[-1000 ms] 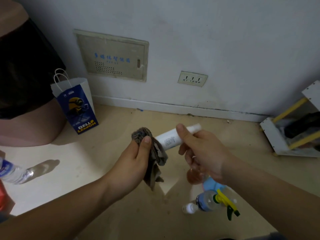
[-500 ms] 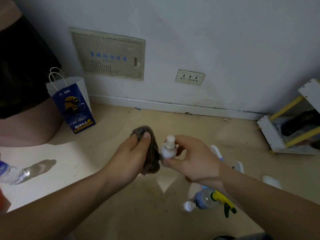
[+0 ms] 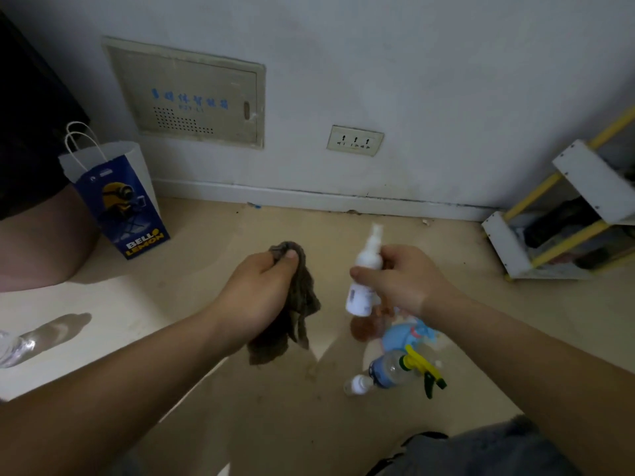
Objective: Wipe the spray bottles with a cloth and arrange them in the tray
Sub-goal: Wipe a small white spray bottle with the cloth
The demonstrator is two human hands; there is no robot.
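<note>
White spray bottle point(image 3: 359, 297) (opaque) in right grip point(image 3: 402, 280)

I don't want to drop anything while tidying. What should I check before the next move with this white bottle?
1. Right hand grips white spray bottle: ok.
2. Left hand holds cloth: ok.
3. Cloth apart from bottle: ok.
4. Bottle wiped clean: cannot tell.
5. Tray in sight: not ok, none plainly visible.
6. Trigger bottle arranged: not ok, lies on floor.
</note>
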